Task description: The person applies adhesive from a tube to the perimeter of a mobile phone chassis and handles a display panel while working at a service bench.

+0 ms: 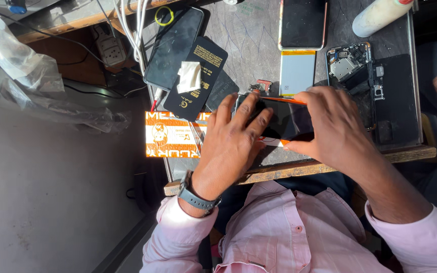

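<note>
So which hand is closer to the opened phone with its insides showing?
The right hand. It lies just beside the opened phone, at its lower left edge. The left hand is farther off, on the other end of the black phone that both hands hold.

- Phone with orange rim [284, 121]: I see its middle only; my left hand [236, 139] and right hand [332, 124] cover both ends.
- White bottle [380, 15], beyond that phone: cap cut off by top edge.

Scratched grey bench [251, 43] w/ phones, opened phone [355, 65], battery [297, 72], black box [195, 76], bottle [380, 15].
</note>
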